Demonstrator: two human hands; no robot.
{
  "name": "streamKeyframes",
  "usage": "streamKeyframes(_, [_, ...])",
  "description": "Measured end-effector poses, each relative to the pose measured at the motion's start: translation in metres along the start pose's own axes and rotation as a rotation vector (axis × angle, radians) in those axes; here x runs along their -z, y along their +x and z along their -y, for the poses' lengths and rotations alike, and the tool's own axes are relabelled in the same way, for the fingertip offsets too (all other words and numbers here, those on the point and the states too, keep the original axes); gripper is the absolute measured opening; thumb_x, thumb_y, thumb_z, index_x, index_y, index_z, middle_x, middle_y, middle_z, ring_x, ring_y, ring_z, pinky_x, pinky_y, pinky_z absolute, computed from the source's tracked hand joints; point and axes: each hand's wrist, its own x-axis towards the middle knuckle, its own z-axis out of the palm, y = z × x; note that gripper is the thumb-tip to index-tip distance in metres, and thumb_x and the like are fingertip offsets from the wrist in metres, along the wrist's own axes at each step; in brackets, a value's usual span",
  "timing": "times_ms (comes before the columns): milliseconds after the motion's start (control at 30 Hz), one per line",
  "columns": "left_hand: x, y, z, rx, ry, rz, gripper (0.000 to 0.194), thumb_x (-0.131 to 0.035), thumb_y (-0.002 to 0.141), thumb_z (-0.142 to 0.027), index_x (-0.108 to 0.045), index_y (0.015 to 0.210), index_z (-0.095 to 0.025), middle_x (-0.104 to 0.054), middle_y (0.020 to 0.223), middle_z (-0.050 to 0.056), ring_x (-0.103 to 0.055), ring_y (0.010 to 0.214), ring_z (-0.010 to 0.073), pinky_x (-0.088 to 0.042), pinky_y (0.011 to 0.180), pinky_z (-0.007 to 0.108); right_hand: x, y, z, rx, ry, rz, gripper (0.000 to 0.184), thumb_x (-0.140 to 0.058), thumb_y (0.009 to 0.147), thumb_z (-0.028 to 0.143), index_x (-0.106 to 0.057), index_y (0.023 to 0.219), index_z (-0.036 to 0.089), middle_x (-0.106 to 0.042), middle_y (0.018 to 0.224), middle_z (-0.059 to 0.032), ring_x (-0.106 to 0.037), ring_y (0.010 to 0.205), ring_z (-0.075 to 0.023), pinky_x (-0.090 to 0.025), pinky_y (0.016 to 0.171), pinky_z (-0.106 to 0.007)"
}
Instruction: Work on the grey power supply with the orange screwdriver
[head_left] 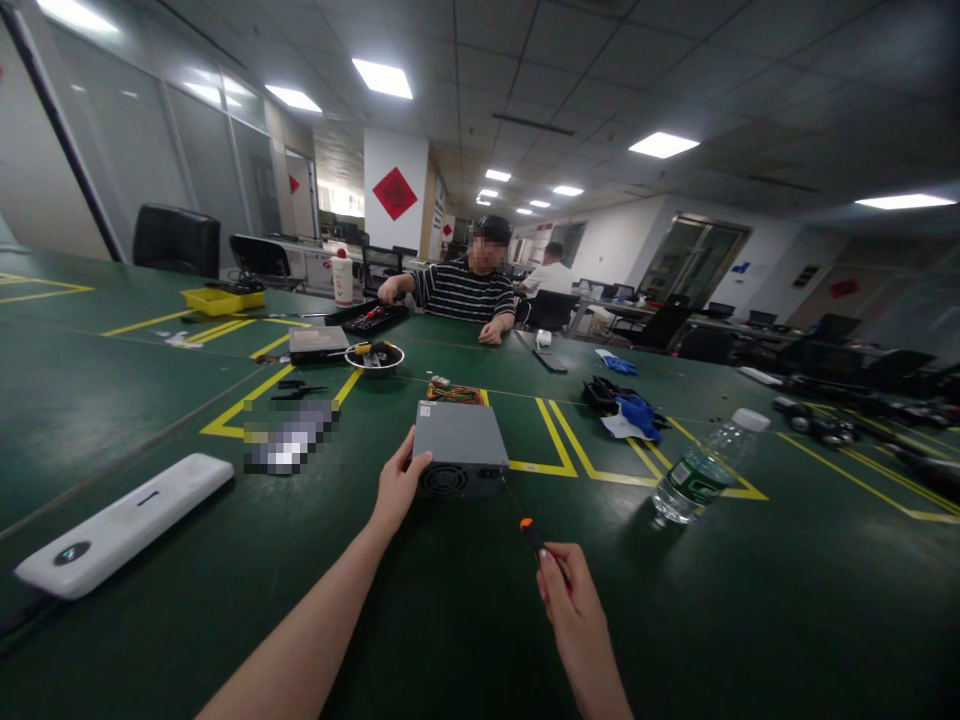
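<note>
A grey computer power supply lies on the green table, its fan and socket side facing me. My left hand grips its left edge, with the thumb on the top. In my right hand is a screwdriver with an orange and black handle, fingers wrapped round it. The thin shaft points up and left to the lower right corner of the power supply; whether the tip touches a screw is too small to tell. Behind the casing, a bundle of coloured cables spreads on the table.
Left: a white oblong device, a blurred-out phone-like object. Beyond stand a bowl of tools, a metal box and a yellow tray. Right: a water bottle, a blue glove. A person sits opposite.
</note>
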Motion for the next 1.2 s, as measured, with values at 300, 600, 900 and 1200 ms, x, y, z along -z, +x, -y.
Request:
streamKeyframes(300, [-0.002, 0.0, 0.003, -0.014, 0.08, 0.016, 0.058, -0.054, 0.075, -0.037, -0.041, 0.13, -0.021, -0.045, 0.134, 0.005, -0.041, 0.123, 0.0214, -0.029, 0.104, 0.034, 0.003, -0.002, 0.002, 0.13, -0.455, 0.108, 0.027, -0.032, 0.085, 0.049, -0.044, 0.086, 0.025, -0.05, 0.064, 0.0036, -0.053, 0.056, -0.0153, -0.036, 0.055, -0.026])
streamKeyframes(600, [-0.012, -0.02, -0.027, -0.558, 0.773, -0.02, 0.035, -0.048, 0.08, -0.031, -0.056, 0.114, -0.036, -0.012, 0.149, -0.003, -0.012, 0.135, 0.0285, -0.02, 0.105, 0.05, 0.002, 0.0, 0.004, 0.06, -0.415, 0.063, 0.029, -0.031, 0.085, 0.046, -0.043, 0.097, 0.022, -0.055, 0.091, -0.0049, -0.056, 0.079, -0.0189, -0.042, 0.068, -0.031])
streamKeyframes(900, [-0.013, -0.017, -0.02, -0.352, 0.696, 0.0, 0.031, -0.046, 0.08, -0.044, -0.065, 0.1, -0.03, -0.029, 0.143, 0.003, -0.037, 0.125, 0.0252, -0.037, 0.097, 0.04, 0.002, 0.003, 0.008, 0.143, -0.518, 0.042, 0.026, -0.027, 0.086, 0.038, -0.045, 0.093, 0.021, -0.053, 0.09, -0.0065, -0.056, 0.075, -0.0192, -0.043, 0.066, -0.032])
streamKeyframes(1200, [-0.008, -0.013, -0.015, -0.427, 0.681, 0.003, 0.029, -0.047, 0.08, -0.042, -0.066, 0.099, -0.031, -0.034, 0.14, 0.003, -0.039, 0.124, 0.0225, -0.037, 0.098, 0.037, 0.0, 0.002, 0.0, 0.255, -0.594, -0.069, 0.027, -0.033, 0.084, 0.036, -0.052, 0.093, 0.02, -0.053, 0.094, -0.0081, -0.054, 0.077, -0.0206, -0.041, 0.066, -0.034])
